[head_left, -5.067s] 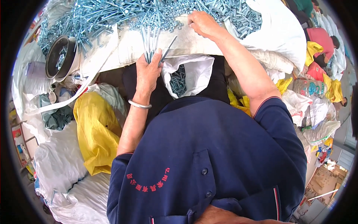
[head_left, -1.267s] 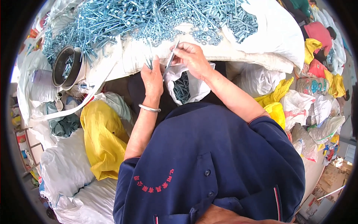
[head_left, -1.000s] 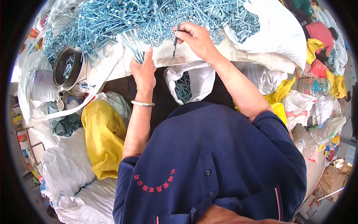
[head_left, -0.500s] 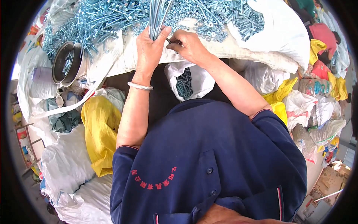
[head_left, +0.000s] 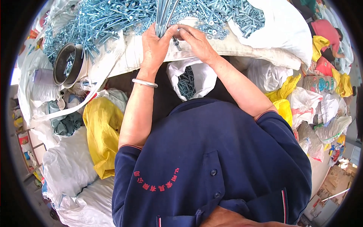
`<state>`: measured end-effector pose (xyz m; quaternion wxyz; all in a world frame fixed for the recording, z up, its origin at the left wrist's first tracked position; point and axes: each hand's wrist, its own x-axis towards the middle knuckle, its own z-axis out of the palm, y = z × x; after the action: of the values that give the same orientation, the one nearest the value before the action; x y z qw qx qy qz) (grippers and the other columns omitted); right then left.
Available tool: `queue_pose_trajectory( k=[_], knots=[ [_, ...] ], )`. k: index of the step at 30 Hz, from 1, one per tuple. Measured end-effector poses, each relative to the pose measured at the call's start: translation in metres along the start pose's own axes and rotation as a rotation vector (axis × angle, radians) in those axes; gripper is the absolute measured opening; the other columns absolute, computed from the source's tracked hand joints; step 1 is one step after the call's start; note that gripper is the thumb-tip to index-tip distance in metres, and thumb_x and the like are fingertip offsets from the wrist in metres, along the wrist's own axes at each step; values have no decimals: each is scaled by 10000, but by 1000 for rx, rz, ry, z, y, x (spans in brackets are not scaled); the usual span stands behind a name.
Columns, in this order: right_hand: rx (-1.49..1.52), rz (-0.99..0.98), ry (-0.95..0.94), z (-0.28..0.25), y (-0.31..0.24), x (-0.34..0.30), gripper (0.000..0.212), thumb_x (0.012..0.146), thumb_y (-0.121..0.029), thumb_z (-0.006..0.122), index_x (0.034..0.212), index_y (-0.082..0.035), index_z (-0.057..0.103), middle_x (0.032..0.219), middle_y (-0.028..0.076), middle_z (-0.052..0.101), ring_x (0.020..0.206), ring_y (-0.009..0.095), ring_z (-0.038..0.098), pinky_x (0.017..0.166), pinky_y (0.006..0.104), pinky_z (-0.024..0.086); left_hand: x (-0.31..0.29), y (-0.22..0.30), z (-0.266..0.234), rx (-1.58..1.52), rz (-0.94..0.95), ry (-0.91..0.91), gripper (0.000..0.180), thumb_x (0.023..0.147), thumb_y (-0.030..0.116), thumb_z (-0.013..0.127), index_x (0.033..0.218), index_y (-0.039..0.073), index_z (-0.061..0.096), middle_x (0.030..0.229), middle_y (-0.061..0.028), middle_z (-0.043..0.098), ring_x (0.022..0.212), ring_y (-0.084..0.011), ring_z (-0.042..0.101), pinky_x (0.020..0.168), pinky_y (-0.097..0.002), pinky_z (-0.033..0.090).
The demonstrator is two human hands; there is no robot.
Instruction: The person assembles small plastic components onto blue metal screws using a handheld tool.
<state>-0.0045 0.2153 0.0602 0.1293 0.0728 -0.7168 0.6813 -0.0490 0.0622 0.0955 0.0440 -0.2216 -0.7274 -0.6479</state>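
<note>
Left hand (head_left: 154, 47) grips a bundle of rods (head_left: 162, 19)

I see a dark bowl (head_left: 59, 68) beside the heaped bolts (head_left: 109, 19). The left fingers are clamped around the rods, which point away from the person. Between the hands, a metal piece (head_left: 176, 44) juts toward the lap; the right hand (head_left: 197, 42) bunches its fingers there, whether gripping I can't tell.

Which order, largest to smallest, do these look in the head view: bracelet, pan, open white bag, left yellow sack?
1. Left yellow sack
2. Open white bag
3. Pan
4. Bracelet
Apparent area only; true sizes unsure.
</note>
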Motion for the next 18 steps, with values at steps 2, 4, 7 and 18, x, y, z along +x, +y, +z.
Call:
queue_pose_trajectory(
  k=[2, 4, 7, 18],
  knots=[
    [-39, 7, 41, -2, -3, -2, 452, 1010, -330, 480, 1275, 31, 538, 985, 111, 687, 936, 157, 625, 860, 301, 477, 1, -2, 2, 42, 31, 3, 251, 841, 209, 751, 911, -17, 669, 762, -84, 694, 678, -108, 609, 636, -285, 493],
    [-78, 16, 82, -5, -3, -3, 478, 1022, -353, 446, 1289, 35, 527, 988, 118, 686, 953, 157, 618, 887, 299, 465, 3, -6, 4, 84, 61, 5, 263, 838, 217, 751, 911, -21, 666, 764, -97, 696, 681, -121, 620, 639, -294, 496],
    [8, -72, 121, -4, 2, 1, 546, 1029, -399, 409, 1338, 46, 480, 917, 125, 688, 940, 165, 626, 908, 298, 450, 6, -7, 9, 154, 128, 13, 305, 833, 248, 751, 917, -31, 659, 757, -120, 690, 677, -162, 635, 644, -317, 500],
    [-59, 6, 182, -8, 13, -3, 616, 1026, -455, 384, 1369, 53, 439, 935, 121, 676, 925, 165, 620, 934, 322, 443, 6, 1, 11, 162, 91, -14, 330, 833, 262, 748, 939, -36, 654, 789, -129, 701, 690, -183, 643, 671, -328, 508]
  ],
)
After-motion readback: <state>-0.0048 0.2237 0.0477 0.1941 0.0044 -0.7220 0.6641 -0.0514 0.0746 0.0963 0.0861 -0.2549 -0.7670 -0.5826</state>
